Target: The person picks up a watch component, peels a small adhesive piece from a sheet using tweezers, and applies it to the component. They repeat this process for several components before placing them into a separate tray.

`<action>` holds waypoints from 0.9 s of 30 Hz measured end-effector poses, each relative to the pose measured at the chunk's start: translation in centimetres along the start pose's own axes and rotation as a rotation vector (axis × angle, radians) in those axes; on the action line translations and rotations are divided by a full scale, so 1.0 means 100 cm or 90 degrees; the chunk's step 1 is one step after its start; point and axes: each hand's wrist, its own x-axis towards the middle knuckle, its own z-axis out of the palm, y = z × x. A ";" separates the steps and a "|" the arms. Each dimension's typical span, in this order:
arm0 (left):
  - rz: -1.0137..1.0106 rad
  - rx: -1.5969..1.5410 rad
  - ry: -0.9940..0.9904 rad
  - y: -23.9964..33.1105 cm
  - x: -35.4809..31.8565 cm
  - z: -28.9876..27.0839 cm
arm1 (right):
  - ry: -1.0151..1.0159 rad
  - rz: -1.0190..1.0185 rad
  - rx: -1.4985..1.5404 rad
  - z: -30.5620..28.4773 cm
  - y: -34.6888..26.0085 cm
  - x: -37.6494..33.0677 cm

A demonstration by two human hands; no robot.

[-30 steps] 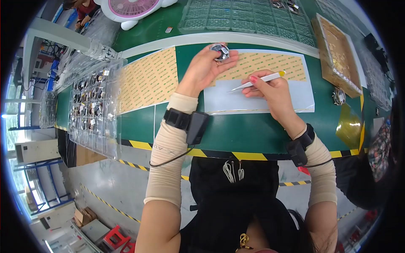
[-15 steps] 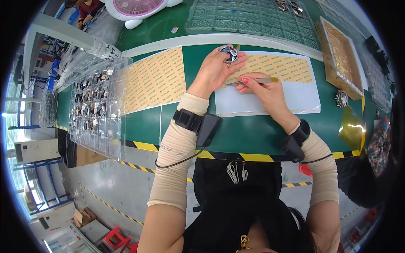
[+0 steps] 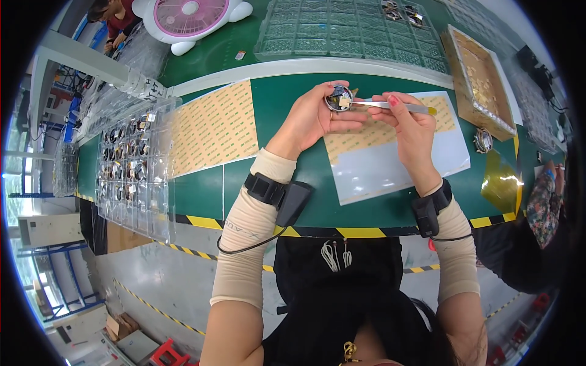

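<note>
Both hands are raised just above the green surface point(image 3: 293, 183). A small round metal part point(image 3: 337, 97) is pinched in the left hand point(image 3: 311, 119), the fingers curled shut around its rim. Tweezers point(image 3: 390, 105) are gripped in the right hand point(image 3: 410, 125), closed on them like a pen, with the tips brought to the part's face, where a small pale piece is seen; whether it is held or already laid down cannot be told.

Directly below the part, a white backing sheet point(image 3: 403, 165) is laid, with a tan adhesive sheet point(image 3: 366, 135) on its upper half. Left of the part, a larger tan sheet point(image 3: 210, 129) is spread, and further left a clear tray point(image 3: 131, 171) of similar round parts is set. Right of the part, a box point(image 3: 482, 79) of golden pieces and one loose round part point(image 3: 483, 140) are found. Beyond the part, green moulded trays point(image 3: 354, 30) and a pink fan point(image 3: 189, 15) are placed.

The part is judged light, stiff and smooth, so it could easily slip; it is best held by the rim, with the face left untouched. The pale piece is judged thin, sticky and easily creased, best taken by one edge with the tips.
</note>
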 end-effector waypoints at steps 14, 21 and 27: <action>-0.028 0.146 0.068 -0.005 0.002 -0.001 | 0.043 -0.058 -0.086 -0.010 -0.010 -0.024; 0.028 0.189 0.063 0.005 0.002 0.000 | 0.200 0.068 0.119 -0.018 0.012 -0.056; 0.069 0.145 0.105 -0.001 -0.005 0.002 | 0.208 0.063 0.254 0.002 0.025 -0.002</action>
